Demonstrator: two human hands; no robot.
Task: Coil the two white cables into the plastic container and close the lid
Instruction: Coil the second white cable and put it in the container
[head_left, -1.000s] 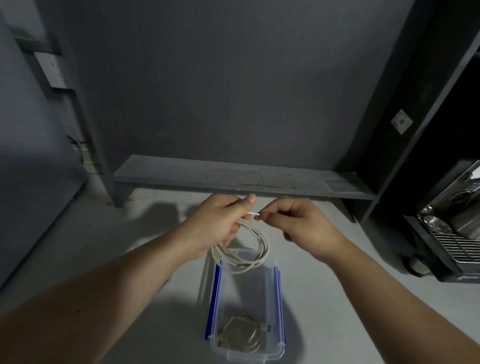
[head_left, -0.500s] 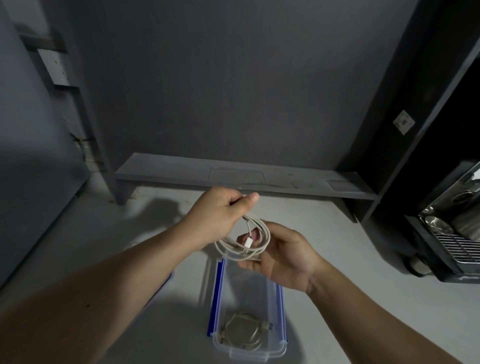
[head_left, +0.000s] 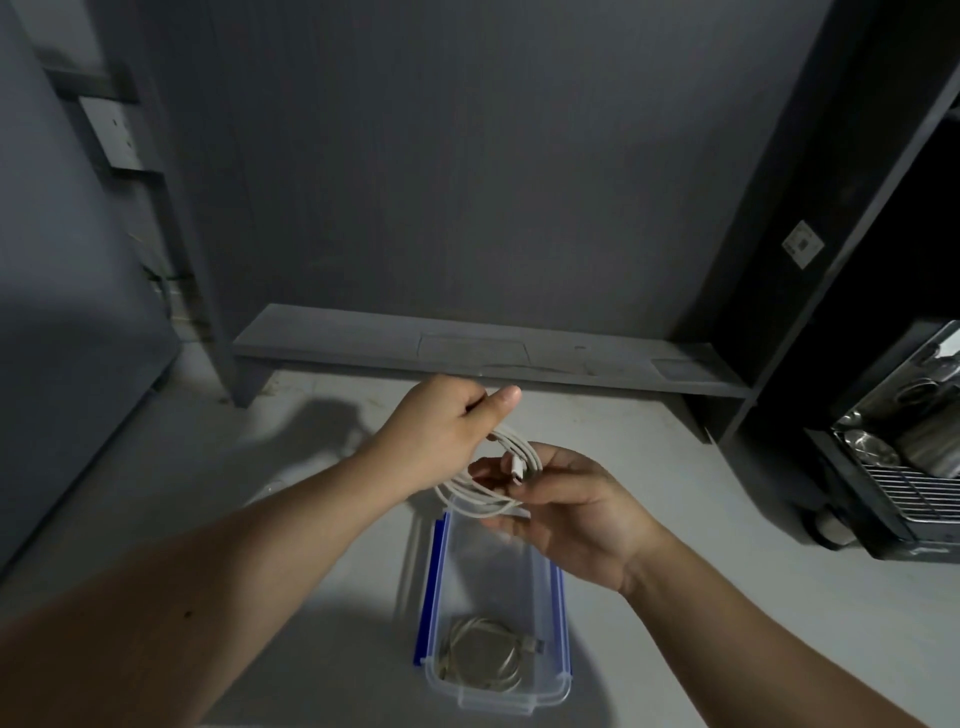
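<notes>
Your left hand fingers curled shut, thumb pinching top of coiled white cable held above far end of plastic container. Your right hand palm up under coil, fingers loosely closed around loops and white plug end. Second cable already coiled inside container, near end. Container open on tabletop, blue clips along left and right sides. Lid not clearly visible
</notes>
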